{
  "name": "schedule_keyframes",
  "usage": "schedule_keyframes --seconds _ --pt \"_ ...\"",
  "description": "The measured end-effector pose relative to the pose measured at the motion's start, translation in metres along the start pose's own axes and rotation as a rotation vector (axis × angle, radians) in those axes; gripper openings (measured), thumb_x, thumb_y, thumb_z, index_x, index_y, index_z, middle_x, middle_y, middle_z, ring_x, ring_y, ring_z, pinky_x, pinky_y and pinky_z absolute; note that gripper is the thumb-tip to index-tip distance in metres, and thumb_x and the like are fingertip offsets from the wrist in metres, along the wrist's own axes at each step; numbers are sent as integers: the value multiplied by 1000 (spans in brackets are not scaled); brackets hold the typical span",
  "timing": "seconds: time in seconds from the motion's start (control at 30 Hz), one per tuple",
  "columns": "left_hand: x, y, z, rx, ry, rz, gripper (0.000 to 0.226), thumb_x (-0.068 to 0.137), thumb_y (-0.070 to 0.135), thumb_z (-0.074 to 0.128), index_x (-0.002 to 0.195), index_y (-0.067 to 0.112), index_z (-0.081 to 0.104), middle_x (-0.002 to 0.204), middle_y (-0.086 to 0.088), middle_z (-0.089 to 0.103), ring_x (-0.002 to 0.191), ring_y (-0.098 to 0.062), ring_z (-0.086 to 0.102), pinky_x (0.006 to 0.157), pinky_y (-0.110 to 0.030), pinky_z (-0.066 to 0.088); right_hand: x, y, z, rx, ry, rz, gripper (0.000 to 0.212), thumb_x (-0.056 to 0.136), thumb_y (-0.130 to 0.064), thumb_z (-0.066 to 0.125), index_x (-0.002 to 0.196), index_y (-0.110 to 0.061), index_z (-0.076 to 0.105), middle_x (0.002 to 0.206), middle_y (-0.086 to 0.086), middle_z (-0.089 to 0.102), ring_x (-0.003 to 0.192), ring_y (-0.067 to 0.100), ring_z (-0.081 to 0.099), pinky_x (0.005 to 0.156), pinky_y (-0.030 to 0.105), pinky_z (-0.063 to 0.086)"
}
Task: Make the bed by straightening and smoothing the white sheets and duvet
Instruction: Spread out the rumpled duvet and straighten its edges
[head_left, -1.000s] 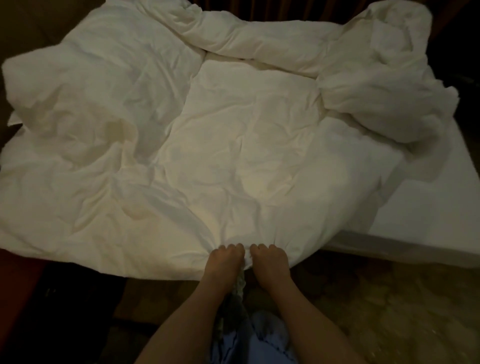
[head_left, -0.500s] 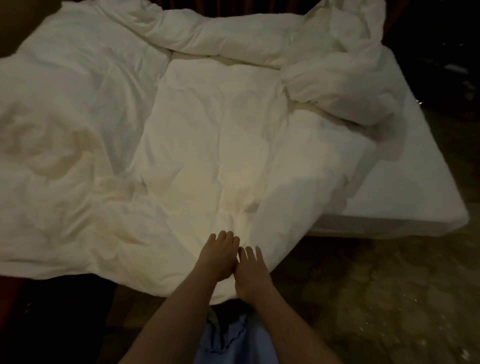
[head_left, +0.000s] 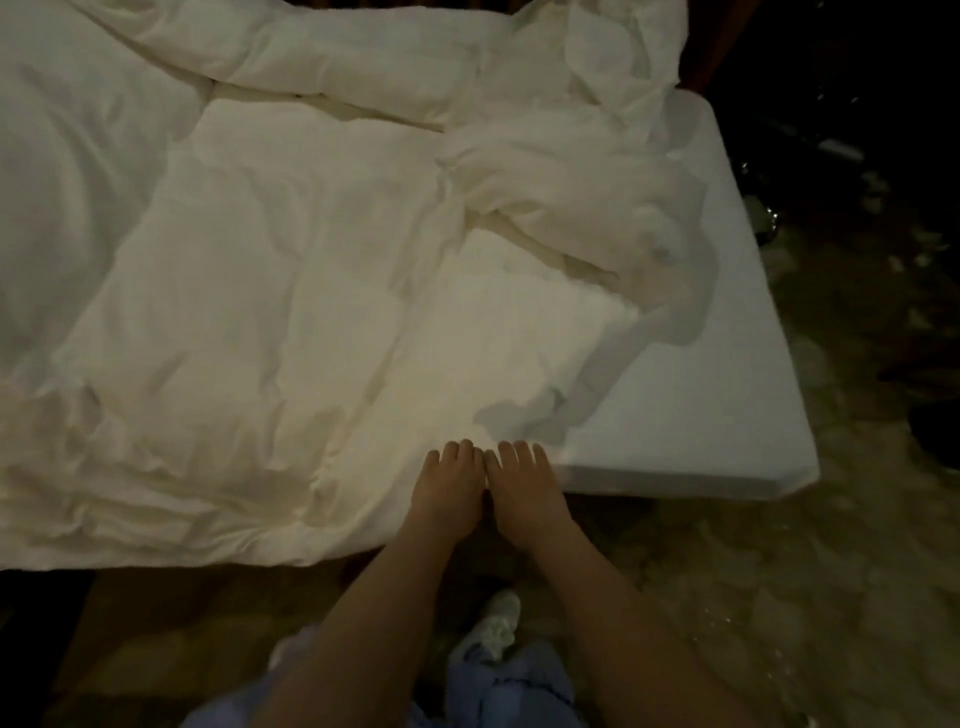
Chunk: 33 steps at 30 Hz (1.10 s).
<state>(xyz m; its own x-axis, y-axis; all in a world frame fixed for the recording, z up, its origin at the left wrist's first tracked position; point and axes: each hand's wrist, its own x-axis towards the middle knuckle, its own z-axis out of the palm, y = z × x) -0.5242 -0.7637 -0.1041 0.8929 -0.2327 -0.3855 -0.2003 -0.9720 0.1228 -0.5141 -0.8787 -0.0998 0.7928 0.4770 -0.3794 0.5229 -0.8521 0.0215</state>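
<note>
A crumpled white duvet covers most of the bed, bunched into a thick fold at the back right. The bare white sheet shows at the bed's right corner. My left hand and my right hand lie side by side, palms down, on the duvet's near edge where it meets the sheet. The fingers of both look straight and spread, pressing on the fabric rather than gripping it.
A patterned carpet runs along the near and right sides of the bed. The mattress edge juts out to the right of my hands. Dark objects sit at the far right. My shoe is below.
My hands let go of the bunched duvet edge they were gripping, opened flat, and slid right along the near edge. The view shifted right, showing more bare sheet.
</note>
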Motion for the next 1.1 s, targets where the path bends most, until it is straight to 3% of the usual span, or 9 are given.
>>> schedule_keyframes --seconds 0.23,0.4,0.57,0.7,0.8,0.83,0.9,1.03,1.1 --pt "68 32 -5 -121 19 -188 42 91 28 45 127 8 40 128 -10 42 117 -25 41 96 -34 35 40 67 9 -61 -77 -96 62 93 -26 49 144 -6 19 150 19 20 139 37 15 114 51 5" --pt "117 18 18 -188 -79 -388 83 83 43 61 144 6 19 146 -12 25 132 -27 28 105 -36 32 100 91 19 -201 -170 -215 85 90 -31 55 150 -14 -2 157 17 -3 142 42 -3 111 58 -7" --pt "172 11 70 -298 -157 -540 99 83 46 58 148 1 -1 154 -20 3 142 -34 6 114 -46 21 153 102 60 -343 -108 -237 87 50 -72 72 129 -39 52 132 -2 57 116 33 57 88 57 48" --pt "196 25 103 -261 -230 -604 109 77 52 63 146 -8 3 151 -34 1 140 -46 1 107 -65 12 180 116 98 -327 -88 -279 99 52 -74 69 137 -33 41 131 -2 58 112 34 60 80 59 51" --pt "202 40 120 -235 -170 -660 72 72 37 72 127 -6 53 128 -34 50 121 -45 48 88 -65 43 187 132 121 -415 -20 -365 72 67 -53 70 132 -28 53 123 2 64 106 37 62 78 59 51" --pt "205 43 125 -200 -131 -642 48 87 29 58 121 -5 59 121 -30 58 113 -42 56 83 -62 48 188 136 128 -412 60 -397 56 74 -41 65 128 -25 58 115 4 67 102 37 64 78 58 52" --pt "215 47 128 -206 -84 -658 45 100 8 19 116 -3 59 109 -23 67 100 -38 65 73 -57 54 193 141 134 -359 198 -419 37 83 -21 50 119 -15 55 98 8 71 88 35 67 74 52 55" --pt "217 32 99 -163 -52 -659 17 74 18 64 87 12 71 83 -7 67 76 -25 67 56 -31 53 202 139 111 -223 228 -435 18 70 -20 59 85 -14 53 67 4 64 60 23 62 61 32 54" --pt "216 28 92 -253 -83 -665 26 84 20 58 109 12 57 105 -7 60 96 -25 59 75 -32 48 200 133 96 -188 143 -461 22 52 -24 78 68 -19 64 59 0 62 52 18 60 52 22 49"
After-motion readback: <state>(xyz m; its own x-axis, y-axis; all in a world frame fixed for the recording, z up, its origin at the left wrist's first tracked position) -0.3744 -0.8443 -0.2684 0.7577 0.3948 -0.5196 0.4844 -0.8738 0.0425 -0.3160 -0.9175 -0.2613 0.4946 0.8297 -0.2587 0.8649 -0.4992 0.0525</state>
